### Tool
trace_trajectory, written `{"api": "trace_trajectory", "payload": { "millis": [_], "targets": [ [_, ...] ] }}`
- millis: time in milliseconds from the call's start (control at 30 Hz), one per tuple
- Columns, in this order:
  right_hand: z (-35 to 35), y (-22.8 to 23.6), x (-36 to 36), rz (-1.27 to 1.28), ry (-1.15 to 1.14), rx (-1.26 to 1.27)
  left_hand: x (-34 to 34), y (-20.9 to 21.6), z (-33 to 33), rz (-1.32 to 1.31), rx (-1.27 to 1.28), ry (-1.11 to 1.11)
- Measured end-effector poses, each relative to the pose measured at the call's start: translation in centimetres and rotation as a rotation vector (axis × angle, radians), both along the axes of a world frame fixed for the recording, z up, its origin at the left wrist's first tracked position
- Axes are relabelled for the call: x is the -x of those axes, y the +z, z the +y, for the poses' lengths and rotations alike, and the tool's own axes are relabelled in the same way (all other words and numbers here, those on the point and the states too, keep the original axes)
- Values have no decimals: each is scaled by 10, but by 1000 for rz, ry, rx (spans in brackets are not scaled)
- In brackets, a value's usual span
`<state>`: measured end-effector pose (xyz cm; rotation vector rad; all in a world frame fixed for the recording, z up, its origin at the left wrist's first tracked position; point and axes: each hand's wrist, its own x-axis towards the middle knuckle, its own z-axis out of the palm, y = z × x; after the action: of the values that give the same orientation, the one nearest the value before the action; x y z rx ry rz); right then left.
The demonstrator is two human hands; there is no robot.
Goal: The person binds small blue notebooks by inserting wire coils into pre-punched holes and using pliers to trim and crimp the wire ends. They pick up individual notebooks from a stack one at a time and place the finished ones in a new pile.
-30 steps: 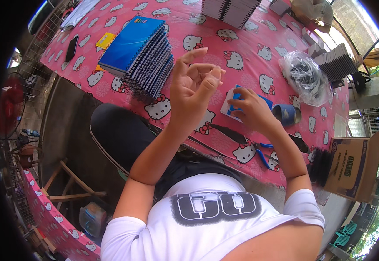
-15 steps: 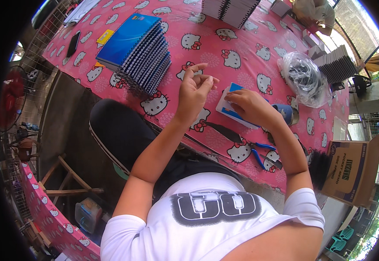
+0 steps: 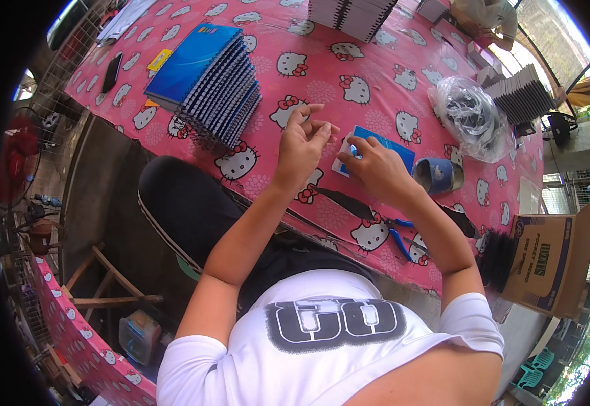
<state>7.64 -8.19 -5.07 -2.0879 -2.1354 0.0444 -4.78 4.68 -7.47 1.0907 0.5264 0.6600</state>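
Note:
A small blue notebook [image 3: 393, 145] with a pale left edge lies on the table in front of me. My right hand [image 3: 374, 162] is over its near left part, fingers curled and fingertips together. A bluish-white bit shows between them, too small to name. Left of the notebook, my left hand [image 3: 303, 145] is raised with bent fingers apart and nothing visible in it. Beyond it on the left stands a tall stack of blue spiral notebooks [image 3: 203, 74]. A blue round container [image 3: 438, 176] sits just right of the notebook.
Blue-handled pliers [image 3: 400, 243] and a dark pointed blade [image 3: 342, 201] lie near the table's front edge. On the right are a clear plastic bag of black coils [image 3: 471, 118], stacked pads [image 3: 522, 98] and a cardboard box [image 3: 545, 260]. White spiral notebooks [image 3: 352, 17] stand at the back; a phone [image 3: 112, 72] lies far left.
My right hand has drawn slightly left and its fingers have curled together, exposing more of the blue cover, which now lies flatter. My left hand has hardly moved.

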Motion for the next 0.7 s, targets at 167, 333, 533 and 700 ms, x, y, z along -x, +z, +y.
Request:
{"api": "trace_trajectory", "payload": {
  "millis": [167,333,533,700],
  "targets": [
    [-1,0,-8,133,1,-52,0,-5,2,-5,-9,-18],
    [-1,-5,-18,371,22,-171,-3,-13,1,54,-81,-67],
    [-19,27,-19,732,-499,-532,-17,34,-12,185,396,-237],
    [-47,3,-9,389,-90,-439,-41,18,-16,256,-14,-319]
  ]
}}
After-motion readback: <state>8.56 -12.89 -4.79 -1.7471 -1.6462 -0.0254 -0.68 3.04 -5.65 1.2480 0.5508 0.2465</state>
